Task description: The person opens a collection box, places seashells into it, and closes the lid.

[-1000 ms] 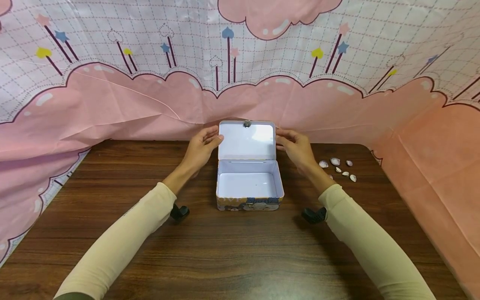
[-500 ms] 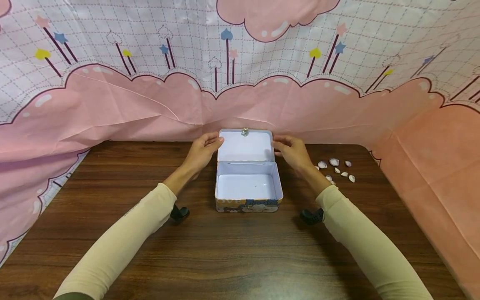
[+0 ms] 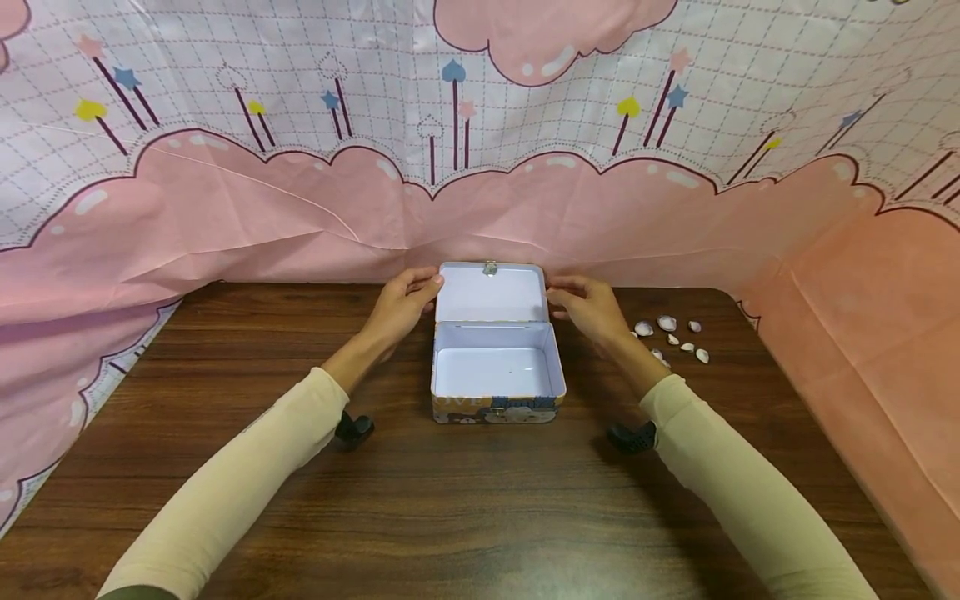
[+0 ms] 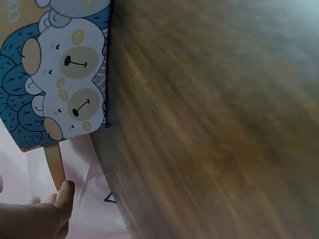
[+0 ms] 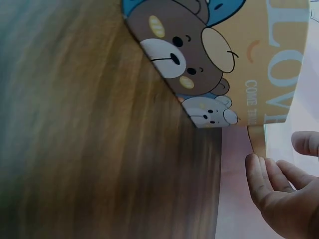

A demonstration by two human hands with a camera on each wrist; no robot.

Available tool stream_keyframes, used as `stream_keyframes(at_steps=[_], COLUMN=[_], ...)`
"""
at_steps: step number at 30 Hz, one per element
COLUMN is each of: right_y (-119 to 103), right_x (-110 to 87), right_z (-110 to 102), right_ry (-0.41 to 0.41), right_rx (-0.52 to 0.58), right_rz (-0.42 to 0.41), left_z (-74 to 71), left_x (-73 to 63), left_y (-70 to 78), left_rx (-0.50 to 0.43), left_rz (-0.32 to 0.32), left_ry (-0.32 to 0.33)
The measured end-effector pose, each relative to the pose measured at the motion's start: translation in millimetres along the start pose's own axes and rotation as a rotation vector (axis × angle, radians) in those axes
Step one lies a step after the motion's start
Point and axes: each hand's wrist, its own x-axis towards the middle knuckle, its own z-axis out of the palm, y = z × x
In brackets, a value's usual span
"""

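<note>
A printed tin box (image 3: 498, 408) with a white inside sits on the table, its hinged lid (image 3: 491, 292) raised and leaning back. At the top of the lid is a metal clasp (image 3: 490, 268). My left hand (image 3: 401, 304) is at the lid's left edge, with fingertips (image 4: 66, 189) touching its back. On the other side my right hand (image 3: 588, 308) touches the lid's right edge with nearly straight fingers (image 5: 256, 174). Its thumb (image 5: 305, 143) stands apart from them on the lid's inner side. Bears and lettering cover the box's walls in both wrist views.
Several small shells (image 3: 667, 323) lie on the brown wooden table (image 3: 480, 517) to the right, some partly hidden by the right forearm. A pink-and-white printed cloth (image 3: 300, 208) hangs close behind the box and along the sides.
The lid has tilted further back and its top edge sits lower. Both hands have moved slightly down with it. The box body and shells have stayed in place.
</note>
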Motion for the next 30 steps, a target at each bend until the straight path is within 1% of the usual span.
stream_keyframes(at_steps=[3, 8, 14, 18, 24, 30], right_y=[1, 3, 8, 11, 16, 17], right_x=[-6.3, -18.4, -31.8, -39.9, -48.4, -53.8], right_z=[-7, -20, -39, -52, -70, -81], right_ry=[-0.010, -0.010, -0.022, -0.028, -0.031, -0.032], right_rx=[-0.041, -0.039, -0.074, -0.100, -0.168, -0.232], right_rz=[0.005, 0.007, 0.001, 0.009, -0.007, 0.008], left_z=[-3.3, -8.8, -14.3, -14.7, -12.2, -9.5], left_x=[-6.2, -18.5, -34.5, -43.4, -54.1, -58.4], left_y=[0.6, 1.9, 4.2, 3.1, 0.8, -1.3], left_rx=[0.034, 0.054, 0.116, 0.135, 0.121, 0.086], left_rz=[-0.009, -0.027, -0.044, -0.054, -0.060, -0.077], left_ry=[0.009, -0.003, -0.045, -0.074, -0.108, -0.127])
